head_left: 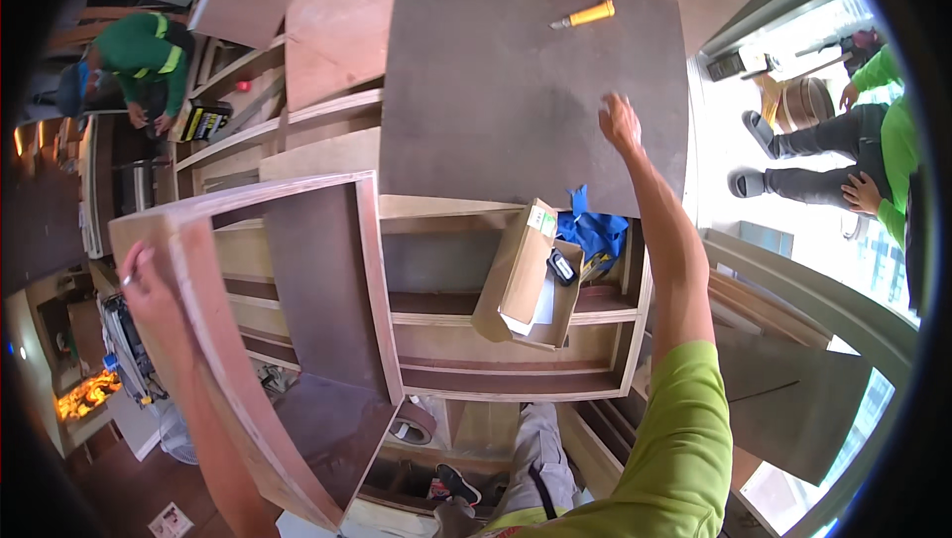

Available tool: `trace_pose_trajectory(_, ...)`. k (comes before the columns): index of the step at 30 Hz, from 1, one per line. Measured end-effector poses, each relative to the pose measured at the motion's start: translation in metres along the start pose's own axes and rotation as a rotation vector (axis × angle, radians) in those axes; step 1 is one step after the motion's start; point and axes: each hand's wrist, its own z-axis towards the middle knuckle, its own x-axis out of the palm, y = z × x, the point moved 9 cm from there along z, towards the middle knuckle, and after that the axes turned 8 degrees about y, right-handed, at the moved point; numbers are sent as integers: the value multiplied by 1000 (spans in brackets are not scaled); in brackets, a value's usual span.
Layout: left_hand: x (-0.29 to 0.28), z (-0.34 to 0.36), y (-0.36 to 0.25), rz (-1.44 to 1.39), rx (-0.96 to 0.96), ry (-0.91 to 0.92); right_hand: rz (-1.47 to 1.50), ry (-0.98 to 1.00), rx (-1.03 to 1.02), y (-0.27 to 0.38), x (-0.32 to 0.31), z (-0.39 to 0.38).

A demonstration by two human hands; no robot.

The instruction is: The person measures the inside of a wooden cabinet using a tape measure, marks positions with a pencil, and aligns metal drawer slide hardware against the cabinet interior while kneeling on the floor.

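Our left hand is at the outer left side of an open wooden cabinet box, its fingers bent, though we cannot tell how firmly they grip or what they hold. Our right hand, fingers loosely half-open with nothing visible in them, reaches over a dark brown panel, where a yellow-handled utility knife lies beyond it. Nearer us, a long cardboard box leans beside blue cloth.

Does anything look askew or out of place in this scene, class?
The open cardboard box lies slanted over the wooden frame, out of line with its edges; a yellow knife rests loose on the dark panel.
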Motion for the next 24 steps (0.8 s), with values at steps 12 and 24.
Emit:
trace_pose_trajectory(12,-27,0,35,-24,-26,-34,-405,-111,-100,62,47,193)
trace_pose_trajectory(24,-13,-23,33,-203,-184,-94,-601,74,-40,17,92,210)
